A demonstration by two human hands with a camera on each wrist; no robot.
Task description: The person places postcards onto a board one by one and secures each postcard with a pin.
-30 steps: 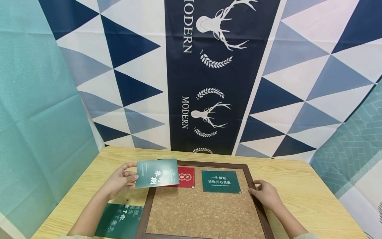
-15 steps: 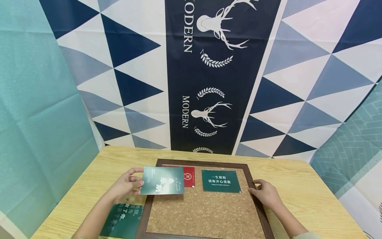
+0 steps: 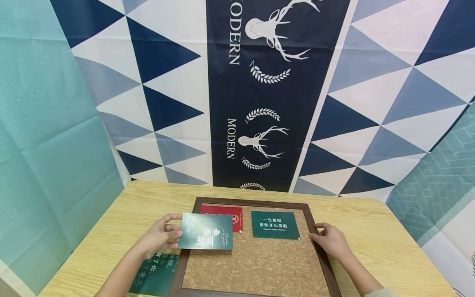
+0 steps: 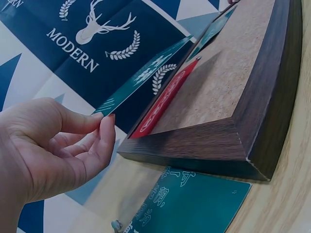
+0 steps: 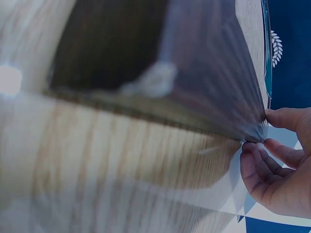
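My left hand [image 3: 159, 237] pinches a green printed card [image 3: 205, 231] by its left edge, thumb against fingers. The card is held above the upper left of a cork board [image 3: 256, 264] with a brown wooden frame, apart from the board's surface in the left wrist view. It partly covers a red card [image 3: 222, 209] on the board. To the right, another green card [image 3: 274, 225] lies on the cork, a small pin at its lower right corner. My right hand [image 3: 330, 239] grips the right side of the frame [image 5: 209, 73] between thumb and fingers.
A further green card [image 3: 154, 276] lies on the wooden table [image 3: 378, 239], left of the board and partly behind my left forearm. Near it is a small pin [image 4: 116, 224]. A patterned cloth [image 3: 248, 95] hangs behind the table.
My left hand has brought the green card toward me and slightly right, lower over the board, uncovering more of the red card. My right hand has stayed on the frame.
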